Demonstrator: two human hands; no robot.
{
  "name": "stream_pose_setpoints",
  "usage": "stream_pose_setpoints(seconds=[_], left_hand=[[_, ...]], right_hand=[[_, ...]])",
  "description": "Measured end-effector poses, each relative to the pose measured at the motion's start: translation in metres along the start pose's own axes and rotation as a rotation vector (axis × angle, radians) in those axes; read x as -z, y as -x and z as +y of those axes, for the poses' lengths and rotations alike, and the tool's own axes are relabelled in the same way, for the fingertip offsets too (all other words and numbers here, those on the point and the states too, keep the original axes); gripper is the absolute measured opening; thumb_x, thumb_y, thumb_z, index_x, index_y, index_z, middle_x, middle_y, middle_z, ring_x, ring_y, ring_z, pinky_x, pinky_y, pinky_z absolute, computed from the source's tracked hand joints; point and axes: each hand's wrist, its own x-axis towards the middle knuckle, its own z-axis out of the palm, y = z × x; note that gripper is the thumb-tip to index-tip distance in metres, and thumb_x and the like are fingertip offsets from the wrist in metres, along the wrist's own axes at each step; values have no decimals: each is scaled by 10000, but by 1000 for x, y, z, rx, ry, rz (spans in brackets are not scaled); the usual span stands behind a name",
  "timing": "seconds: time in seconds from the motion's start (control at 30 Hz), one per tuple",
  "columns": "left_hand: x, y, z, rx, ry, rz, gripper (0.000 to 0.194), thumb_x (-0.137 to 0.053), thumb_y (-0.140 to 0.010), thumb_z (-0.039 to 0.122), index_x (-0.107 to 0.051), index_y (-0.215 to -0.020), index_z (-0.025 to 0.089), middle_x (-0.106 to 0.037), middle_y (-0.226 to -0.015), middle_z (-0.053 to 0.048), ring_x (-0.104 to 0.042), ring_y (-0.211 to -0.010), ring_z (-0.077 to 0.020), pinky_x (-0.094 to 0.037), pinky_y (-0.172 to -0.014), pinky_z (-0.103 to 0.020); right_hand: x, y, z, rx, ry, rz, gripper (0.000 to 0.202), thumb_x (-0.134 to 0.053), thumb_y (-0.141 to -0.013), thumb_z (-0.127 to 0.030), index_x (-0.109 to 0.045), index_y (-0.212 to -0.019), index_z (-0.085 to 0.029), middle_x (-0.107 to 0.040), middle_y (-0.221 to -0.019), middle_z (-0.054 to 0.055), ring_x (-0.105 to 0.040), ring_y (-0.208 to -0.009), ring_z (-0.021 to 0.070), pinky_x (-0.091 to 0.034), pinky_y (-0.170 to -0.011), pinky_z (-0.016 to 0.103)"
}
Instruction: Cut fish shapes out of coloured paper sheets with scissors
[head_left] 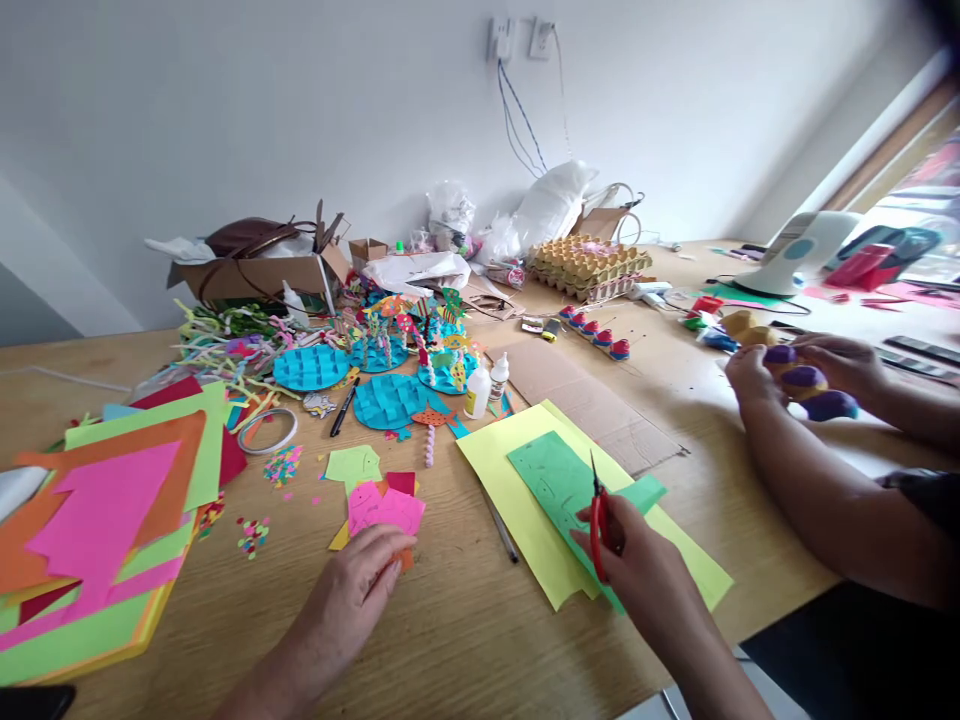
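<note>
Red-handled scissors point(599, 530) are held in my right hand point(634, 560), blades pointing up and away. Beneath that hand lies a green paper sheet point(551, 480) with pencil outlines, on top of yellow paper point(510, 530). My left hand point(367, 575) rests by a small pile of cut paper, its fingers curled together at the lower edge. A pink piece point(386, 508) with drawn lines lies on top there, a bit of orange paper point(407, 560) shows at the fingertips, and a light green piece point(352, 464) lies behind. Whatever the left fingers pinch is hidden.
Layered coloured sheets point(112, 520) cover the left side, near a tape roll point(268, 432) and confetti point(282, 467). Blue textured discs point(397, 402) and glue bottles point(477, 392) stand ahead. At right, another person's hands point(754, 375) hold a painted egg-carton strip point(804, 378).
</note>
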Motion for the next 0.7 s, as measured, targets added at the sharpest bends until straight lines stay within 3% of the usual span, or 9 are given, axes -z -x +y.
stream_pose_setpoints(seconds=[0.1,0.17,0.33,0.4,0.57,0.7], left_hand=[[-9,-2,12,203,356,-81,190,-644,-676,238,-701,-857,236,-693,-869,-60,-610,-885,-241,-459,-837,-363],[-20,-3,23,300,614,-160,253,-633,-704,255,-668,-951,211,-677,-936,-67,-594,-943,-231,-451,-856,-357],[-51,-13,48,444,1082,-350,378,-619,-717,128,-585,-1093,158,-589,-1139,-120,-532,-1084,-224,-402,-924,-340],[-63,-22,55,519,1179,-365,419,-619,-694,75,-557,-1104,133,-548,-1185,-136,-533,-1086,-214,-393,-937,-319],[-93,-41,62,634,1293,-269,550,-574,-668,27,-417,-1192,83,-453,-1246,-171,-543,-1054,-208,-406,-924,-305],[-110,-47,60,671,1299,-256,648,-562,-667,39,-300,-1259,76,-456,-1187,-165,-566,-980,-199,-422,-891,-318]], right_hand=[[19,-18,16,-52,176,58,125,-517,-743,-280,-451,-843,-242,-581,-617,5,-543,-547,198,-333,-500,262],[26,-32,22,-31,252,83,121,-521,-735,-260,-446,-827,-230,-593,-668,25,-547,-583,201,-327,-500,254],[32,-65,25,31,275,67,116,-551,-703,-210,-452,-764,-213,-600,-696,28,-520,-597,173,-312,-492,228],[32,-77,25,46,291,53,111,-560,-700,-195,-464,-755,-201,-604,-704,32,-511,-589,161,-309,-488,224],[30,-99,24,23,363,15,107,-590,-735,-213,-540,-805,-148,-628,-782,80,-539,-660,174,-359,-524,246],[25,-108,24,-22,420,-42,233,-533,-856,-268,-553,-1045,-132,-599,-1017,79,-589,-846,190,-492,-707,352]])
